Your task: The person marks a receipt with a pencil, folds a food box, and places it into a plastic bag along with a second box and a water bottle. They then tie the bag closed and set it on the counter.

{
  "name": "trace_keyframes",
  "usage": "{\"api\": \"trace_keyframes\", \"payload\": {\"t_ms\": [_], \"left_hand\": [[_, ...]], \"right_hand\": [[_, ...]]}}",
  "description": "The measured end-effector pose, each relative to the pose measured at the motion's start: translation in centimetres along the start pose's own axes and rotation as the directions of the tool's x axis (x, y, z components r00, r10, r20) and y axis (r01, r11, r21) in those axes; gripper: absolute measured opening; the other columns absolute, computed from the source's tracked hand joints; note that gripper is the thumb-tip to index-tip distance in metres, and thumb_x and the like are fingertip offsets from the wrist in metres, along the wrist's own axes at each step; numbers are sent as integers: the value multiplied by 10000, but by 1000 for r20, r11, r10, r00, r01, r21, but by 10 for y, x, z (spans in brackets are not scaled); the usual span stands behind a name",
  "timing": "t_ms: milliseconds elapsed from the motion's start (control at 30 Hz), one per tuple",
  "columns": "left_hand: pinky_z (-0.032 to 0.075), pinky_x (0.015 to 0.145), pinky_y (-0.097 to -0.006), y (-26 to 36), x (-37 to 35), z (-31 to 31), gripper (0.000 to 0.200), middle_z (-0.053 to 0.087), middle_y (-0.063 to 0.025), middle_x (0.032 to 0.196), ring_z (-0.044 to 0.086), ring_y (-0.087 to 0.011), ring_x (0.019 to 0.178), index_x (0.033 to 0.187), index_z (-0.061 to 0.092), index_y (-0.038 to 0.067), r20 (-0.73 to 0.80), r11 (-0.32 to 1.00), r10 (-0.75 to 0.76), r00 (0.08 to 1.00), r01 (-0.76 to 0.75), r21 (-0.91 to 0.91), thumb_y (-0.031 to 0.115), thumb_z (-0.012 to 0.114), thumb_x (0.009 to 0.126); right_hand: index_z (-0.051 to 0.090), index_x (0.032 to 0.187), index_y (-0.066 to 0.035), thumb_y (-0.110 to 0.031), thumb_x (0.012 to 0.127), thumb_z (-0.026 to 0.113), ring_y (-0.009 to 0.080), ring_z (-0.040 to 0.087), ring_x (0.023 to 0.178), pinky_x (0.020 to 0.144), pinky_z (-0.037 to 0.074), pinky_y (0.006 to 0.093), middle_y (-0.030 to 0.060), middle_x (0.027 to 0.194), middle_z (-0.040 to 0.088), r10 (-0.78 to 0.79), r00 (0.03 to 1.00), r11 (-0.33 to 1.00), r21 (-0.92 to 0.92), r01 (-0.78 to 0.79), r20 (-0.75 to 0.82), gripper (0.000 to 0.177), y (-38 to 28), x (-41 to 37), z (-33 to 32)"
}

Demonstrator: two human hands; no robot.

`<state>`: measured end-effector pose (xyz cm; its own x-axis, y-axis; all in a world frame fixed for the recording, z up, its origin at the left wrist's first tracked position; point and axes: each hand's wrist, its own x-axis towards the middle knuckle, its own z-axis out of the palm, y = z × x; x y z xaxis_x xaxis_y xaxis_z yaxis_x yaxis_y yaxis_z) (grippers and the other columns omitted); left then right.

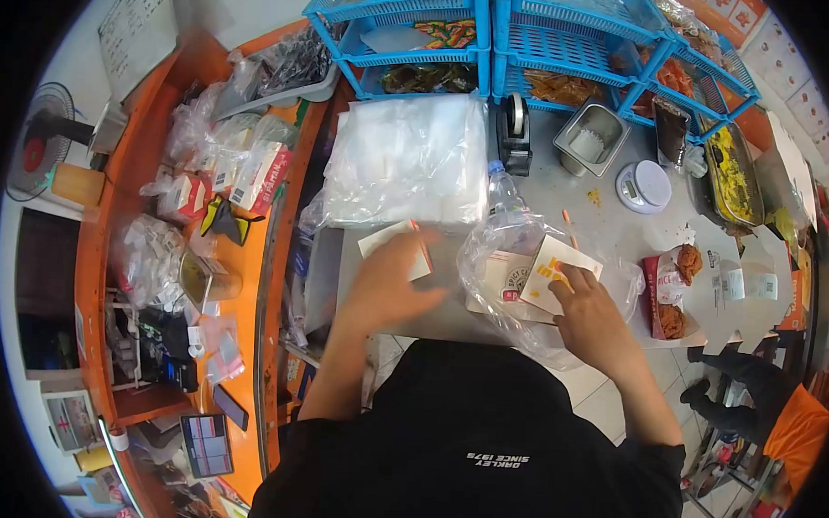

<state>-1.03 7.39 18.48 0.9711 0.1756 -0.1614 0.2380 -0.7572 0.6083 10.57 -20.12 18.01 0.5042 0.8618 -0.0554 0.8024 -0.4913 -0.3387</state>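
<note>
My left hand [395,286], blurred by motion, has its fingers apart over a white card-like box [421,262] with a red edge, on the metal counter. My right hand [579,301] presses its fingers on a white box with yellow print [546,273]. That box overlaps another white box with a round black logo [505,276]. Both lie in or on a clear plastic bag [479,252], spread over the counter's front edge. Whether my left hand touches its box is unclear.
Behind are a stack of plastic bags [404,158], a tape dispenser [514,135], a metal container [592,137], a scale [644,187] and blue racks [568,54]. A red box of fried chicken [655,299] stands right. A person in orange [799,437] is at the far right.
</note>
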Motion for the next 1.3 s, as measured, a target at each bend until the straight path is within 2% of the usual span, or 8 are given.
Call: {"api": "trace_keyframes", "payload": {"t_ms": [67, 233, 333, 467, 567, 933, 1133, 1300], "left_hand": [[315, 1033, -497, -79, 1, 38, 936, 372, -206, 1393, 383, -396, 1242, 1421, 342, 107, -239, 887, -40, 970, 145, 438, 274, 770, 605], [257, 1070, -518, -105, -3, 38, 1123, 375, -195, 1331, 349, -389, 1251, 1476, 216, 77, -149, 950, -131, 980, 167, 262, 198, 778, 511], [241, 1092, -465, -54, -17, -15, 1172, 366, -191, 1355, 341, -354, 1280, 1486, 188, 57, -104, 981, -79, 991, 59, -186, 194, 800, 495], [151, 1134, -392, 11, 15, 3, 1237, 169, -165, 1525, 132, -295, 1425, 1506, 60, 77, -101, 598, 573, 814, -498, -628, 249, 851, 571], [146, 1138, -420, 32, 49, 69, 1225, 96, -208, 1518, 98, -332, 1423, 1493, -12, 86, 144, 593, 513, 846, -228, -773, 234, 824, 610], [273, 1090, -469, 5, 47, 94, 1060, 288, -218, 1396, 281, -409, 1297, 1453, 211, 67, 207, 875, 373, 904, -417, 245, 107, 773, 555], [293, 1062, -477, 23, 43, 91, 1068, 306, -207, 1408, 303, -381, 1301, 1462, 236, 75, 339, 938, 63, 938, -172, 301, 159, 802, 560], [297, 1058, -472, 30, 48, 113, 1106, 283, -224, 1425, 265, -396, 1331, 1458, 227, 49, 164, 914, 305, 938, -337, 227, 270, 837, 562]], "right_hand": [[580, 997, 51, -72, 735, 669, 345, 508, 1120, 951, 414, 423, 236, 1183, 533, -30, 998, 997, -74, 26, -51, 303, -5, 4, 5], [586, 1064, 29, -101, 736, 703, 361, 464, 1189, 986, 398, 421, 232, 1253, 497, 45, 999, 987, 154, -42, -19, 372, -16, 19, -15], [532, 1168, -5, -145, 731, 720, 379, 391, 1262, 1038, 354, 440, 224, 1323, 439, 94, 996, 991, 99, -94, 6, 496, -12, 23, -14], [440, 1280, -13, -168, 679, 752, 396, 354, 1280, 1040, 346, 461, 228, 1337, 403, 116, 992, 986, -127, -109, 50, 695, 9, 27, 24], [433, 1239, -20, -152, 635, 761, 401, 337, 1289, 1049, 334, 471, 228, 1333, 384, 81, 995, 995, -56, -78, 50, 700, 37, 21, 39], [432, 1116, -6, -103, 584, 774, 457, 317, 1267, 1064, 281, 526, 285, 1312, 372, 141, 989, 990, -12, -140, 43, 640, 27, 10, 37], [417, 1099, -37, -189, 510, 793, 464, 363, 1209, 1040, 311, 518, 251, 1215, 405, 164, 985, 986, -19, -163, 59, 715, 28, 9, 12], [414, 1075, -47, -217, 486, 802, 446, 398, 1167, 1002, 356, 482, 237, 1160, 427, 86, 996, 994, 64, -87, 18, 726, 6, 12, -18]]}}
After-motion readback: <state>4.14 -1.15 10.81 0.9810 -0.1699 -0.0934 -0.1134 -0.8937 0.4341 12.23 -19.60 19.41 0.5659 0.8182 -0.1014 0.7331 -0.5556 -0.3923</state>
